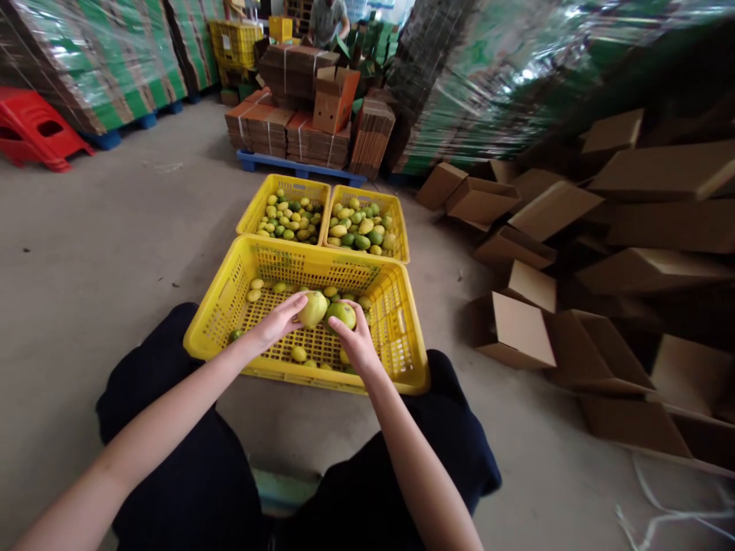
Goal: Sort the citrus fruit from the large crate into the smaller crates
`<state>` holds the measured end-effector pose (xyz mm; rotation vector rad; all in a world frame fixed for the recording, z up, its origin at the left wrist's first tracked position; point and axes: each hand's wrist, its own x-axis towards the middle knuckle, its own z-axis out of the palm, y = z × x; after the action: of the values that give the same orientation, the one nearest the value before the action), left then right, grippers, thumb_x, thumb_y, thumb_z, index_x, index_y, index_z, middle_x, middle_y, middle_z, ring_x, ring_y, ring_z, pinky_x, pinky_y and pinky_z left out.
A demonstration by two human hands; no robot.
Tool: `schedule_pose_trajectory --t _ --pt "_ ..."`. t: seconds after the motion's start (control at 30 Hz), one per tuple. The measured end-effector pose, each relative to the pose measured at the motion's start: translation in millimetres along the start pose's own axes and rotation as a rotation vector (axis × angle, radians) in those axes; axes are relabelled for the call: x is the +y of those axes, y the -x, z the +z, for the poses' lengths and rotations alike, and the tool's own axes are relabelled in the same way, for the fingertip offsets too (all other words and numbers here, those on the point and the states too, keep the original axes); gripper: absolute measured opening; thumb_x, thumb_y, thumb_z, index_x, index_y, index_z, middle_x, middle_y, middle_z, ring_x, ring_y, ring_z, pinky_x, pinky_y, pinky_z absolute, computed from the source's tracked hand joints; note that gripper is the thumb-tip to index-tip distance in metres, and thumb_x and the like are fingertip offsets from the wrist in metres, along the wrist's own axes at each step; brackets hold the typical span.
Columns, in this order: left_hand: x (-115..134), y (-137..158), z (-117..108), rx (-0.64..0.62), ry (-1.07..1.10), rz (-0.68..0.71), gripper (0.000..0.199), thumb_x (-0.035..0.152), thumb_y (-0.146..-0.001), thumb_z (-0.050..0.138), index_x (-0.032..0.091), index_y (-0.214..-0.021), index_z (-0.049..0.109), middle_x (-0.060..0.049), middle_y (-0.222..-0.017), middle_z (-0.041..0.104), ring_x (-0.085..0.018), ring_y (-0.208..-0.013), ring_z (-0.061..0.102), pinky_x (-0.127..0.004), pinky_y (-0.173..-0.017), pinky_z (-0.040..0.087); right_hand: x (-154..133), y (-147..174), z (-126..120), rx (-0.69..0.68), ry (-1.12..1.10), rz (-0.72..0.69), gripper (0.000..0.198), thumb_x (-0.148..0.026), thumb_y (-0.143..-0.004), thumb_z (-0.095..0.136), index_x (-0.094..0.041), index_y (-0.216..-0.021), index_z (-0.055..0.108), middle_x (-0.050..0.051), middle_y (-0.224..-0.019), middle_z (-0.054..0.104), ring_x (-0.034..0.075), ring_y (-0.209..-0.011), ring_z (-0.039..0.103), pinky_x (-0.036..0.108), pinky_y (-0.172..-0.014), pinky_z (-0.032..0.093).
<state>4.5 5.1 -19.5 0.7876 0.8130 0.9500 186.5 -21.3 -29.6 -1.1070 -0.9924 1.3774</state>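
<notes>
Above the large yellow crate (223, 306), my left hand (281, 317) is closed around a pale yellow-green lemon (313, 309). My right hand (357, 337) grips a greener lemon (343, 314), close beside the first one. Part of another green fruit shows between the two. Several yellow and green lemons (298, 353) lie scattered on the crate's perforated bottom; my hands hide some of them. Just behind stand two smaller yellow crates, the left one (248, 210) and the right one (400, 222), both holding many yellow and green lemons.
Open cardboard boxes (517, 329) are heaped on the right. Flattened cartons (258, 126) rest on a blue pallet (298, 167) ahead. A red stool (43, 126) stands at far left. Wrapped stacks (109, 61) rise on both sides. A person (328, 21) is at the back.
</notes>
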Motion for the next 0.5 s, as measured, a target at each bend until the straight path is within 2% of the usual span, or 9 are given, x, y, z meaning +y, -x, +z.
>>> schedule_pose_trajectory --t 0.07,0.17,0.23,0.3,0.37,0.4,0.43,0.5 --pt "0 2 2 -0.011 -0.158 0.062 0.048 0.040 -0.075 0.078 0.023 -0.118 0.064 -0.011 -0.120 0.066 -0.026 -0.112 0.062 -0.039 -0.097 0.051 -2 2 -1 -0.004 0.105 -0.060 0.048 -0.041 -0.067 0.081 -0.028 -0.101 0.050 -0.002 -0.094 0.057 0.017 -0.086 0.057 0.034 -0.083 0.049" --pt "3 7 5 -0.045 -0.439 0.252 0.065 0.030 -0.069 0.083 0.023 -0.128 0.058 -0.011 -0.127 0.061 -0.027 -0.117 0.059 -0.043 -0.103 0.047 -8 4 0 -0.039 0.195 -0.208 0.054 -0.036 -0.062 0.085 -0.028 -0.099 0.047 0.000 -0.102 0.052 0.019 -0.096 0.055 0.035 -0.090 0.048" --pt "6 10 6 -0.057 -0.576 0.368 0.064 0.031 -0.070 0.081 0.023 -0.129 0.058 -0.012 -0.131 0.057 -0.029 -0.121 0.056 -0.044 -0.102 0.048 -11 4 0 -0.057 0.207 -0.265 0.056 -0.035 -0.060 0.086 -0.027 -0.100 0.048 0.001 -0.104 0.052 0.020 -0.100 0.054 0.035 -0.092 0.048" --pt "9 11 6 0.002 -0.649 0.441 0.056 0.034 -0.068 0.082 0.022 -0.120 0.064 -0.013 -0.132 0.054 -0.030 -0.125 0.052 -0.041 -0.096 0.052 -12 3 -1 -0.051 0.191 -0.251 0.054 -0.037 -0.060 0.086 -0.027 -0.100 0.050 0.000 -0.103 0.054 0.019 -0.098 0.056 0.035 -0.090 0.049" --pt "9 11 6 0.101 -0.608 0.426 0.047 0.039 -0.066 0.082 0.019 -0.106 0.068 -0.013 -0.125 0.055 -0.029 -0.115 0.058 -0.034 -0.078 0.057 -11 1 -1 -0.040 0.092 -0.168 0.048 -0.043 -0.065 0.083 -0.027 -0.099 0.053 0.000 -0.097 0.059 0.019 -0.090 0.059 0.034 -0.081 0.052" --pt "8 10 6 0.130 -0.533 0.377 0.045 0.043 -0.067 0.080 0.018 -0.102 0.067 -0.012 -0.116 0.058 -0.026 -0.102 0.063 -0.029 -0.066 0.057 -10 -1 -1 -0.047 0.010 -0.112 0.045 -0.047 -0.069 0.079 -0.026 -0.100 0.055 0.001 -0.093 0.061 0.018 -0.083 0.060 0.032 -0.073 0.054" --pt "8 9 6 0.133 -0.425 0.310 0.045 0.045 -0.068 0.077 0.018 -0.102 0.066 -0.010 -0.106 0.061 -0.022 -0.086 0.066 -0.025 -0.054 0.053 -9 -2 0 -0.063 -0.080 -0.053 0.043 -0.052 -0.072 0.074 -0.026 -0.102 0.056 0.001 -0.089 0.063 0.018 -0.074 0.061 0.030 -0.063 0.053" --pt "6 8 6 0.081 -0.160 0.164 0.048 0.049 -0.072 0.071 0.019 -0.108 0.062 -0.004 -0.085 0.063 -0.014 -0.055 0.060 -0.021 -0.039 0.042 -7 -4 2 -0.107 -0.234 0.038 0.044 -0.058 -0.077 0.066 -0.026 -0.106 0.058 0.000 -0.080 0.065 0.014 -0.053 0.056 0.026 -0.042 0.043"
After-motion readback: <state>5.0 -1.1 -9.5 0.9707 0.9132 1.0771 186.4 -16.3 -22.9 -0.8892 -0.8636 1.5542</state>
